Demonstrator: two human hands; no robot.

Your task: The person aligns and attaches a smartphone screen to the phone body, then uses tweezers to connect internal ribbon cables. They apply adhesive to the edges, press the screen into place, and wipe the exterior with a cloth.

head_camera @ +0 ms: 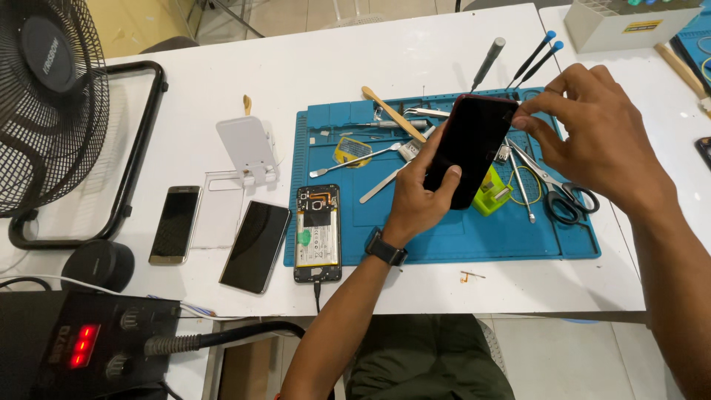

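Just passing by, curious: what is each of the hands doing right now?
Left hand: closed around the dark phone, holding it above the blue mat.
Right hand: fingertips pinching the phone's top corner.

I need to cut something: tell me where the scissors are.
In the head view, the scissors lie on the right part of the blue mat, under the right hand, beside the green block.

Head camera looks steeply down — close, perhaps slightly forward — over the white table [415,52].

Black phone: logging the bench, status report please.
Left hand grips black phone above blue mat. Right hand pinches its top corner. Scissors lie beneath.
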